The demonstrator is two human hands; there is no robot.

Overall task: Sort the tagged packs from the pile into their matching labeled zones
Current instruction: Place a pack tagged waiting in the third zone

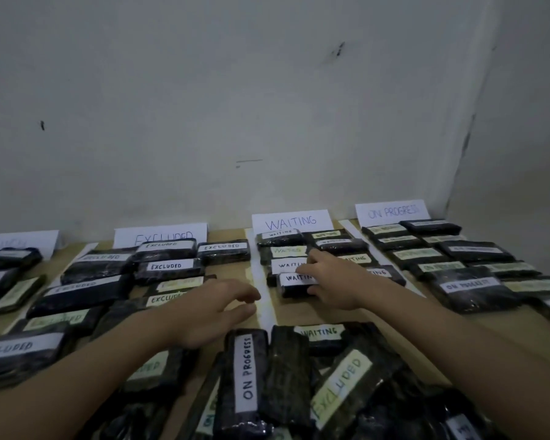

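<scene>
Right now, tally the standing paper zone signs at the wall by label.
EXCLUDED sign: 1
WAITING sign: 1
ON PROGRESS sign: 1
Unreadable far-left sign: 1
Total: 4

the far-left zone sign (pixel 19 241) is blurred, cut off, and unreadable behind packs (pixel 10 258).

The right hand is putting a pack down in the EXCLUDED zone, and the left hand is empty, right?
Not quite. The head view shows the right hand setting a WAITING pack in the zone under the WAITING sign, not EXCLUDED. The left hand is empty, as you said.
</scene>
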